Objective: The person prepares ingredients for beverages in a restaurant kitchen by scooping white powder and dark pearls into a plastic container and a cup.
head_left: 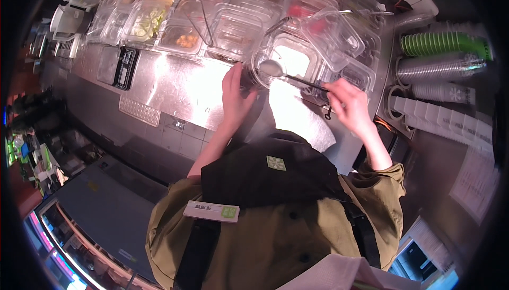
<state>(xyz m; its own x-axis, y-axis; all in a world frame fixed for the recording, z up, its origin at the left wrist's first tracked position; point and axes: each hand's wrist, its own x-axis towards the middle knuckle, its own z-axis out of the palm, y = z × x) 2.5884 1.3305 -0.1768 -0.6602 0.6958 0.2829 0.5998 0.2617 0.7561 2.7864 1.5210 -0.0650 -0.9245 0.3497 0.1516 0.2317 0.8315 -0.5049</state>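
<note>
My right hand (345,101) holds the dark handle of a spoon (271,68), whose bowl lies over the mouth of a clear cup (261,56). Around the left side of that cup curves my left hand (236,96), fingers and thumb apart; whether it grips the cup is hard to tell. Just behind the cup stands an open clear container with white contents (292,56). A loose clear lid (332,37) lies tilted over the neighbouring containers.
Rows of clear food containers (237,31) line the counter's back, some with tongs (201,25). A black digital scale (127,68) stands left on the steel counter (179,87). Stacked cups (437,69) and green lids or cups (437,43) project at right.
</note>
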